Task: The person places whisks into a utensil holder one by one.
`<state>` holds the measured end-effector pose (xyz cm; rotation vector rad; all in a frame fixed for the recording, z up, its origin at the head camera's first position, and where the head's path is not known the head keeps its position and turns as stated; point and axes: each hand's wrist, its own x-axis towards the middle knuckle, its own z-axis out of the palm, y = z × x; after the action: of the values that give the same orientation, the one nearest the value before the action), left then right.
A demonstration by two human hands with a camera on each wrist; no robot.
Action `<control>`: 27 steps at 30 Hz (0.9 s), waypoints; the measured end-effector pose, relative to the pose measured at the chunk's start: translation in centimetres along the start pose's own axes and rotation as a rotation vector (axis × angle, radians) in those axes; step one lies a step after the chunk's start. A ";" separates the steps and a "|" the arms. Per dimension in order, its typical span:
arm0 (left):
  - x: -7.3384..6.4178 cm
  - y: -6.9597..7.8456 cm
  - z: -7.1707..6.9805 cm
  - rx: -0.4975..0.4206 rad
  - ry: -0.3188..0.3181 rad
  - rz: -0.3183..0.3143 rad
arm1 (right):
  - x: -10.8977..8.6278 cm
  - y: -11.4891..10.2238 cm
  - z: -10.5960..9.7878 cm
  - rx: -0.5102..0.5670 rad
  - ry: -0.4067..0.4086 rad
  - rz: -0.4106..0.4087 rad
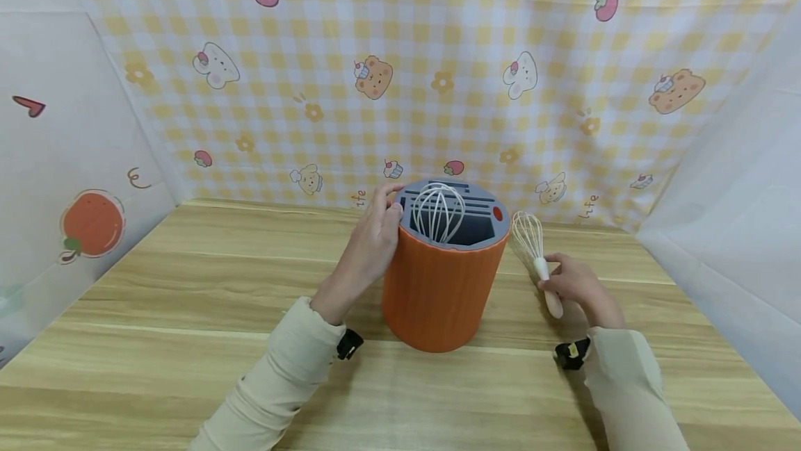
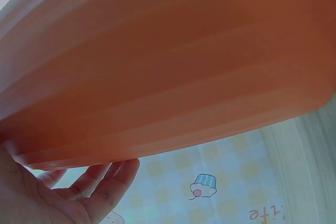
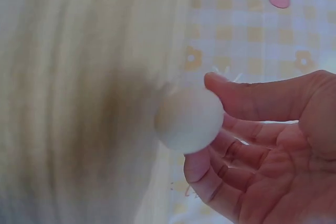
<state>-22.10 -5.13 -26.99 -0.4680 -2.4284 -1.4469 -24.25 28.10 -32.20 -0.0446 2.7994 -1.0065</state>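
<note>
An orange round utensil holder with a grey slotted top stands on the table. In its large compartment a whisk stands with its wire loops up and its lower part hidden. My left hand grips the holder at its upper left side, thumb near the rim; the left wrist view shows the fingers curving along the orange wall. To the right of the holder, my right hand pinches a second whisk by its pale handle, wires pointing away. The rounded handle end fills the right wrist view's middle, between thumb and fingers.
Around the holder spreads a wood-grain table. A yellow checked cloth with printed figures hangs behind it, and white sheets stand at both sides. A red spot marks the holder's top at right.
</note>
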 end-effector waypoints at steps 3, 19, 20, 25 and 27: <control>0.0 0.0 0.0 0.002 0.000 0.000 | -0.1 -0.3 -0.4 0.094 -0.022 -0.040; 0.0 0.0 0.0 0.010 -0.001 0.001 | -2.0 -3.3 -3.0 0.927 -0.059 -0.257; 0.0 0.0 0.0 0.012 0.000 -0.002 | -2.2 -3.7 -3.1 0.981 -0.059 -0.285; -0.1 0.1 0.0 0.009 -0.005 -0.008 | -3.3 -5.1 -3.4 1.213 -0.078 -0.417; -0.1 0.1 0.0 0.008 -0.005 -0.009 | -3.8 -5.7 -3.6 1.269 -0.077 -0.455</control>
<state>-21.98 -5.13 -26.94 -0.4593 -2.4423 -1.4410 -21.23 26.29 -25.26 -0.5288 1.6216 -2.5520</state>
